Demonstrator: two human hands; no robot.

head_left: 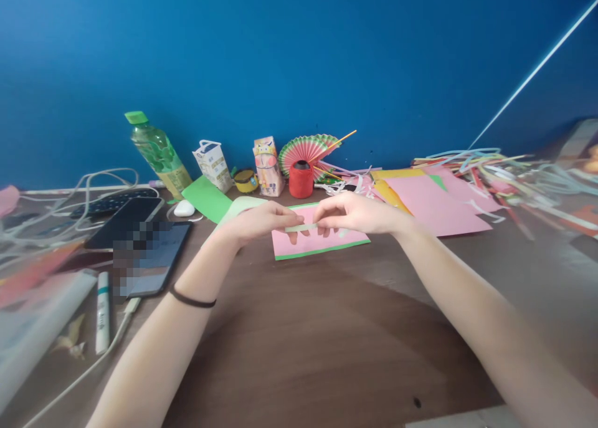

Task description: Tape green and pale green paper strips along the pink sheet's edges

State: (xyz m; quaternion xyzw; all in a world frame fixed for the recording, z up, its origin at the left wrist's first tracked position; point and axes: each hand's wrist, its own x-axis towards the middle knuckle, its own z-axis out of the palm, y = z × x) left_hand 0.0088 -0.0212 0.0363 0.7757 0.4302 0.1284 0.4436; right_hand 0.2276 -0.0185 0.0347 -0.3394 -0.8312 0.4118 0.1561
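Note:
Both my hands meet over a pink sheet with green edges (322,246) near the middle of the desk. Between them is a thin pale strip (301,227). My left hand (268,221) pinches the strip's left end, thumb above and fingers beneath. At the right end, my right hand (357,214) has its thumb and fingers closed on the same strip. The strip is held just above the pink sheet. A pale green sheet (240,205) lies behind my left hand, partly hidden by it.
Behind stand a green bottle (161,154), two small cartons, a red spool (301,180) and a folded paper fan (306,151). Pink sheets (434,204) and tangled strips lie right. Phones, cables and a marker (103,313) lie left.

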